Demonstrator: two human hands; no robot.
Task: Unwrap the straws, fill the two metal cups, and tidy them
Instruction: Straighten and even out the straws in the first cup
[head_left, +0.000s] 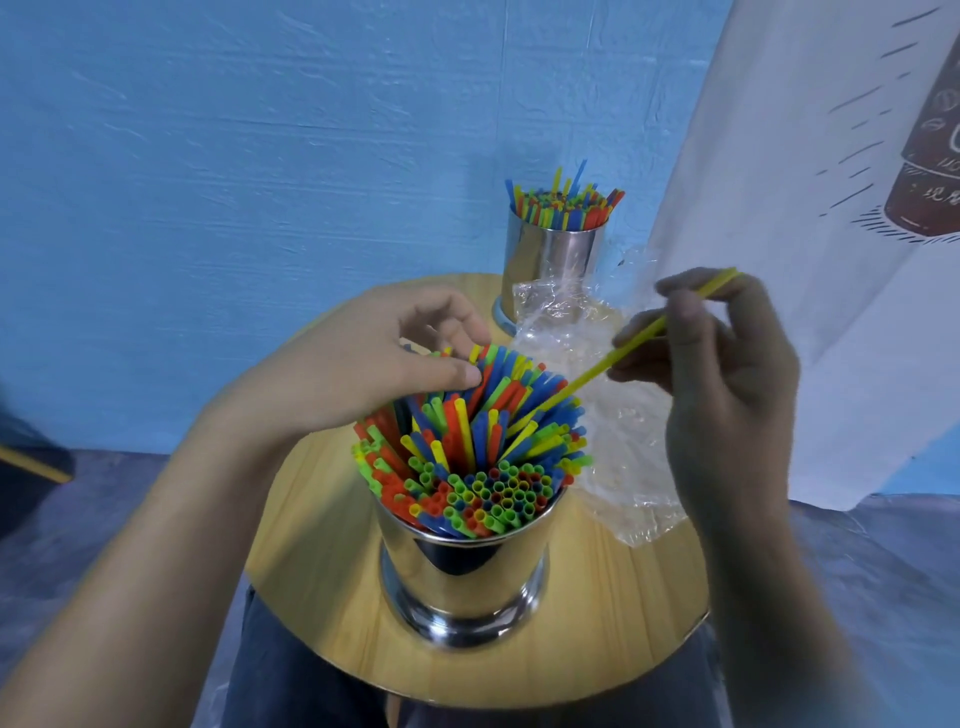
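Head view, read left to right. My left hand (374, 358) reaches over the far-left edge of the near straw bundle (467, 447). Its thumb lies against the straw tips and its fingers curl behind them. I cannot tell whether it truly grips any straw or only rests there.

The bundle, a mix of red, blue, green and yellow straws, stands fanned out in the near metal cup (467, 577). That cup sits upright on the round wooden table (322, 545), close to me, and my dark trousers (291, 675) show below the table's near edge.

The far metal cup (550, 260) stands upright at the table's back edge, against the blue wall (260, 156). It holds its own packed straws (563, 205).

A crumpled clear plastic wrapper (613, 447) lies on the table between the 2 cups and runs to the right rim. Its far end touches the far cup.

My right hand (727, 374) is closed on 1 yellow straw (639, 343), pinching it between thumb and fingertips. The straw slants down to the left, and its lower end is among the straws of the near cup.

At far right hangs a white cloth (831, 208) with a printed drawing.
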